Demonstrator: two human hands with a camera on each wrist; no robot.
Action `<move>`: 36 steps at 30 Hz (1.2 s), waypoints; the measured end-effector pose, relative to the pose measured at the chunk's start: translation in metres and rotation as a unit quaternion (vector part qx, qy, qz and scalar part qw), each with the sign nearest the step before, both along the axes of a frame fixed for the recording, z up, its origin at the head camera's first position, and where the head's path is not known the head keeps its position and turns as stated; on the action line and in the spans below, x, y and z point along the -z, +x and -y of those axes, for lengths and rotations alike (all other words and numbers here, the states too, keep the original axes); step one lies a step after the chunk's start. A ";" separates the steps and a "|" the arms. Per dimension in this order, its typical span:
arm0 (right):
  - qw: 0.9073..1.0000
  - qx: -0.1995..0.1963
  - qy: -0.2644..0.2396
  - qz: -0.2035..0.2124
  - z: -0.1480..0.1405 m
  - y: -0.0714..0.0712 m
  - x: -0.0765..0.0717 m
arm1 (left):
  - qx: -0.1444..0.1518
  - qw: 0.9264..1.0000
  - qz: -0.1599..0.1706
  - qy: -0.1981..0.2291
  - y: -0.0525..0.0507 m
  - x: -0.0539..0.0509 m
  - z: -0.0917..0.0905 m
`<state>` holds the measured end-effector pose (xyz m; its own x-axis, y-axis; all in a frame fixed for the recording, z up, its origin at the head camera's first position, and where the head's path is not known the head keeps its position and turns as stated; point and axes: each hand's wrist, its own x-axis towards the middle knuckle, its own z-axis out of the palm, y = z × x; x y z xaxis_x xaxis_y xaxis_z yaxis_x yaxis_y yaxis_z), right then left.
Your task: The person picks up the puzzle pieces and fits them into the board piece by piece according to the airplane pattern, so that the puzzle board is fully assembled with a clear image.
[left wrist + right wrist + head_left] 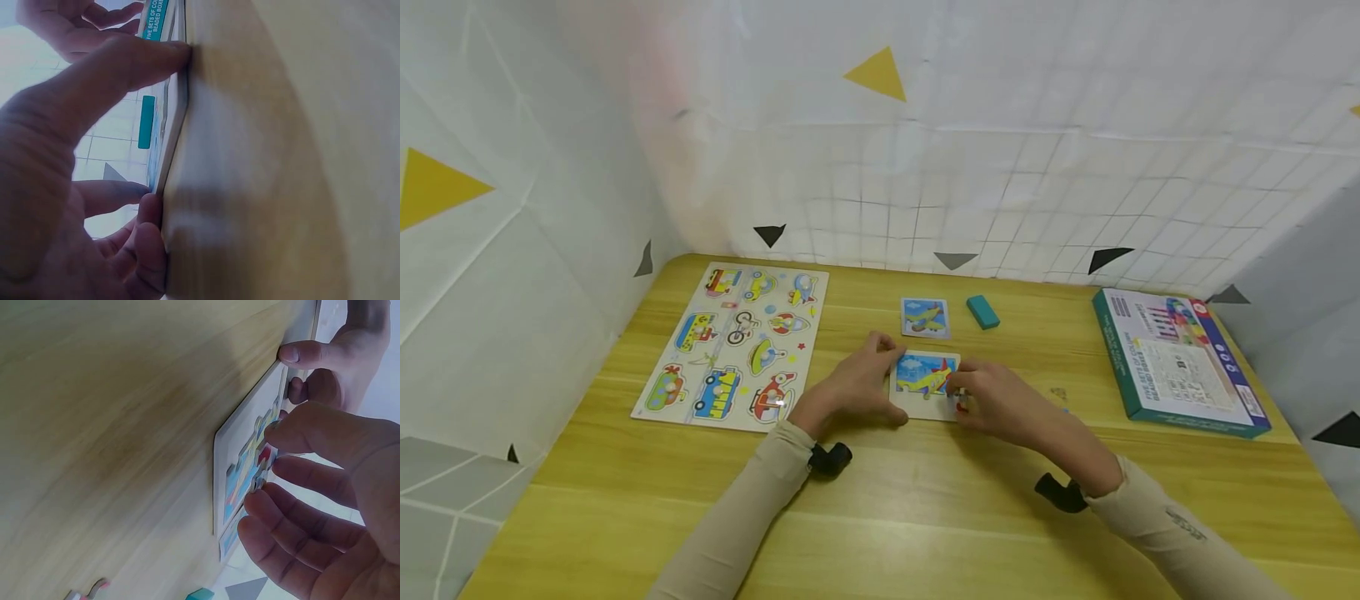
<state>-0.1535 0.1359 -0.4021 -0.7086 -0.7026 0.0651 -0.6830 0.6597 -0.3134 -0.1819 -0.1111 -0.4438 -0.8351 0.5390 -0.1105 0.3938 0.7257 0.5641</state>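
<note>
A small jigsaw tray point(934, 409) with a yellow aeroplane picture, partly filled, lies flat on the wooden table. My left hand point(861, 382) grips its left side, thumb at the near corner and fingers at the far corner. Over the tray's right side, my right hand point(1000, 404) pinches a small jigsaw piece point(262, 464) with red on it between thumb and fingers. That piece is at the picture; whether it is seated I cannot tell. Just beyond the tray lies a square picture card point(925, 318) showing a similar aeroplane.
On the left lies a vehicle peg-puzzle board point(808, 333). A teal block point(982, 312) sits beyond my right hand. A boxed set point(1180, 367) lies at the right. Loose pieces point(1058, 395) are partly hidden by my right forearm. A white patterned sheet point(820, 167) hangs behind the table.
</note>
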 end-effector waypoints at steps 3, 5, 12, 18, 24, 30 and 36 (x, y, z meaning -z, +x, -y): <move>1.000 -0.004 0.002 -0.007 0.004 -0.001 0.001 | 0.004 1.000 -0.003 -0.003 0.000 0.001 0.000; 1.000 -0.007 0.002 -0.010 0.006 -0.001 0.002 | 0.007 1.000 -0.006 -0.003 -0.001 0.001 0.000; 1.000 -0.020 -0.006 -0.015 0.014 -0.002 0.002 | 0.014 1.000 -0.007 0.002 -0.003 0.002 0.000; 1.000 -0.024 -0.002 -0.009 0.020 -0.003 0.003 | 0.013 1.000 0.001 0.015 -0.001 -0.001 0.002; 1.000 -0.026 -0.002 -0.005 0.026 -0.004 0.005 | 0.010 1.000 0.004 0.022 -0.001 0.000 0.003; 1.000 -0.027 -0.008 -0.007 0.033 -0.004 0.005 | 0.010 1.000 0.002 0.017 -0.002 0.002 0.003; 0.999 -0.040 -0.022 -0.018 0.038 -0.006 0.008 | 0.009 1.000 0.002 0.022 -0.001 0.001 0.003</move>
<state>-0.1594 0.0977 -0.4100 -0.6461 -0.7535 0.1217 -0.7451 0.5882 -0.3144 -0.1826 -0.1139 -0.4448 -0.8245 0.5588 -0.0894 0.4048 0.6928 0.5968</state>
